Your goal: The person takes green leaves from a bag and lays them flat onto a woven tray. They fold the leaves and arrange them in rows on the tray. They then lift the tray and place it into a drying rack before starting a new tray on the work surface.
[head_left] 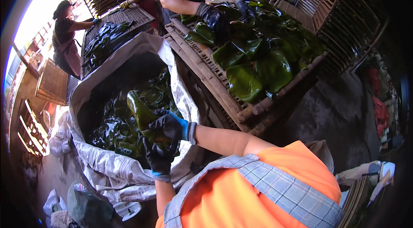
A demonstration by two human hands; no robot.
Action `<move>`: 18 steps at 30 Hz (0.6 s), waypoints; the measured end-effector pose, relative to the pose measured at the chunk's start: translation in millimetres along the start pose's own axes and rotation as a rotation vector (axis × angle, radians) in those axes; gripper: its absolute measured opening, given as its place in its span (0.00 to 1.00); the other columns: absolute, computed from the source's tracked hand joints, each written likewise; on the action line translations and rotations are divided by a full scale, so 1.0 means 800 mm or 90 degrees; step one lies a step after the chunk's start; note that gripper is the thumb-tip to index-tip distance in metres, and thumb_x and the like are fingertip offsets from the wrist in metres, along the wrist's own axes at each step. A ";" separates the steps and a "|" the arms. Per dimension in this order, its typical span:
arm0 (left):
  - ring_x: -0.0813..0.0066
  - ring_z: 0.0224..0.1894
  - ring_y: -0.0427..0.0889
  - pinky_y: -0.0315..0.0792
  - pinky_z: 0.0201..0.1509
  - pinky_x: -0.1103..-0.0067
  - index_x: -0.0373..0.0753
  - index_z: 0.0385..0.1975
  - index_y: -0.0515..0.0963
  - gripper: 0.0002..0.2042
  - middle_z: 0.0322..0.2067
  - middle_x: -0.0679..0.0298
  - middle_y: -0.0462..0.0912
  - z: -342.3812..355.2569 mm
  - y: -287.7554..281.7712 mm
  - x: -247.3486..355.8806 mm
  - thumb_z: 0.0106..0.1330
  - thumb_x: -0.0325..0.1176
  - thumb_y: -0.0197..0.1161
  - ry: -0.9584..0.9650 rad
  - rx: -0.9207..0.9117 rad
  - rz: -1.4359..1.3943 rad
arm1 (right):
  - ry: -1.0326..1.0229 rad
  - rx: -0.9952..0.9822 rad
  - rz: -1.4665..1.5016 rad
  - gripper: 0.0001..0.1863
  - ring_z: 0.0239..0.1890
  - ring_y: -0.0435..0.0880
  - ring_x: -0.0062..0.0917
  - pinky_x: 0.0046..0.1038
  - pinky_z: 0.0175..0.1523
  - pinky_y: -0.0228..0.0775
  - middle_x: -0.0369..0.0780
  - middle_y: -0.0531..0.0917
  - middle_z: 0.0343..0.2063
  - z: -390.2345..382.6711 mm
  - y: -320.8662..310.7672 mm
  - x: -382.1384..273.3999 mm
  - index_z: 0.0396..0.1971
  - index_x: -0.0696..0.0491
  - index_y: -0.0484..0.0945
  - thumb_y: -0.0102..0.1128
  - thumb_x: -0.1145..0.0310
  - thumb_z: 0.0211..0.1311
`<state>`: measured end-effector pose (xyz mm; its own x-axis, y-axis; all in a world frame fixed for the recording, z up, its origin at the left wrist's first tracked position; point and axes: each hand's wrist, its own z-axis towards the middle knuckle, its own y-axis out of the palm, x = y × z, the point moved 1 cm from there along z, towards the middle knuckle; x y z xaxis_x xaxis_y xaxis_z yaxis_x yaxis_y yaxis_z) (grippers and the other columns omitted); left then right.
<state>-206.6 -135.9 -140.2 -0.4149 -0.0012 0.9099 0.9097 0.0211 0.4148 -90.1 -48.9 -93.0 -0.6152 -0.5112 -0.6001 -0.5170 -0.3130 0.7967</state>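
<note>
A large white woven sack stands in front of me, full of wet, dark green leafy pieces. Over it I grip a glossy green leaf with both gloved hands. My right hand, in a black and blue glove, holds it from the right. My left hand is closed on its lower part, nearer my body. The leaf's upper end stands up above the pile.
Bamboo racks at right carry flat green leaves, where a co-worker's gloved hands work. Two more people are at another leaf-covered rack at back left. Slatted frames stand right; bags lie lower left.
</note>
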 end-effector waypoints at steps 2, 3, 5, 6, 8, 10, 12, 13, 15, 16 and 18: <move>0.65 0.61 0.67 0.60 0.66 0.67 0.38 0.59 0.63 0.28 0.57 0.58 0.71 -0.007 0.001 -0.003 0.62 0.41 0.62 0.056 0.024 0.128 | -0.001 0.015 0.052 0.17 0.36 0.83 0.31 0.35 0.41 0.77 0.39 0.83 0.34 -0.004 -0.011 0.006 0.42 0.50 0.77 0.59 0.82 0.52; 0.65 0.60 0.69 0.61 0.65 0.69 0.39 0.59 0.64 0.28 0.56 0.58 0.73 -0.009 0.000 -0.005 0.61 0.38 0.65 0.083 0.041 0.192 | -0.002 0.023 0.077 0.18 0.37 0.83 0.31 0.36 0.41 0.77 0.40 0.83 0.35 -0.006 -0.014 0.009 0.43 0.50 0.77 0.58 0.82 0.52; 0.64 0.58 0.71 0.65 0.62 0.69 0.39 0.57 0.65 0.27 0.54 0.59 0.75 -0.011 0.011 0.012 0.60 0.38 0.65 0.237 0.101 0.617 | -0.063 0.026 0.021 0.20 0.39 0.82 0.33 0.36 0.44 0.78 0.41 0.82 0.40 -0.021 -0.022 -0.004 0.47 0.49 0.75 0.58 0.81 0.53; 0.62 0.55 0.74 0.68 0.59 0.67 0.38 0.56 0.67 0.23 0.52 0.59 0.76 -0.004 -0.007 0.007 0.64 0.40 0.61 0.237 0.107 0.800 | -0.105 -0.002 -0.012 0.20 0.40 0.82 0.33 0.36 0.45 0.78 0.41 0.82 0.40 -0.024 -0.023 -0.004 0.48 0.49 0.75 0.57 0.82 0.53; 0.61 0.56 0.73 0.68 0.59 0.65 0.38 0.57 0.67 0.21 0.52 0.58 0.76 0.005 -0.025 0.006 0.67 0.41 0.57 0.009 0.058 -0.055 | 0.001 0.016 0.139 0.20 0.41 0.83 0.34 0.37 0.46 0.78 0.41 0.82 0.40 -0.022 -0.028 -0.013 0.48 0.49 0.75 0.54 0.82 0.55; 0.61 0.56 0.73 0.67 0.60 0.65 0.38 0.58 0.65 0.22 0.53 0.57 0.75 0.009 -0.020 0.004 0.67 0.39 0.54 -0.071 0.058 -0.335 | -0.039 0.077 0.074 0.18 0.40 0.83 0.34 0.36 0.45 0.78 0.41 0.82 0.38 -0.025 -0.042 -0.003 0.47 0.50 0.76 0.54 0.80 0.57; 0.62 0.55 0.74 0.67 0.60 0.69 0.36 0.60 0.61 0.28 0.53 0.55 0.75 0.010 -0.020 0.001 0.60 0.30 0.60 -0.004 0.083 -0.150 | -0.002 0.154 0.072 0.13 0.38 0.82 0.33 0.35 0.43 0.78 0.41 0.83 0.37 -0.016 -0.080 0.016 0.45 0.51 0.77 0.57 0.74 0.59; 0.63 0.55 0.74 0.67 0.60 0.71 0.33 0.62 0.58 0.32 0.53 0.53 0.74 0.005 -0.037 -0.003 0.56 0.28 0.64 0.136 0.040 0.282 | -0.038 0.192 -0.146 0.13 0.37 0.82 0.31 0.34 0.45 0.76 0.41 0.83 0.36 -0.020 -0.079 0.024 0.46 0.50 0.76 0.53 0.68 0.63; 0.64 0.52 0.75 0.68 0.59 0.74 0.30 0.63 0.56 0.37 0.52 0.52 0.75 0.017 -0.061 -0.027 0.52 0.26 0.68 0.296 0.081 0.727 | 0.001 0.366 -0.177 0.12 0.34 0.80 0.28 0.31 0.45 0.73 0.39 0.82 0.34 -0.021 -0.134 0.036 0.46 0.51 0.74 0.50 0.66 0.65; 0.63 0.50 0.77 0.69 0.58 0.74 0.29 0.62 0.57 0.37 0.50 0.52 0.77 0.022 -0.088 -0.042 0.51 0.27 0.68 0.285 0.091 0.765 | -0.035 0.352 -0.058 0.12 0.33 0.78 0.27 0.29 0.44 0.71 0.38 0.80 0.32 -0.023 -0.142 0.046 0.46 0.51 0.73 0.50 0.66 0.65; 0.61 0.51 0.77 0.69 0.58 0.72 0.30 0.61 0.61 0.33 0.51 0.51 0.77 0.032 -0.122 -0.053 0.54 0.30 0.66 0.224 0.011 0.631 | -0.038 0.291 -0.224 0.11 0.34 0.76 0.23 0.27 0.42 0.69 0.38 0.79 0.32 -0.041 -0.128 0.030 0.44 0.53 0.74 0.55 0.67 0.63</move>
<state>-278.3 -112.4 -219.6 0.5468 -0.2659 0.7939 0.8372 0.1859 -0.5144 -32.3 -55.5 -186.5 -0.3855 -0.3895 -0.8365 -0.8926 -0.0720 0.4450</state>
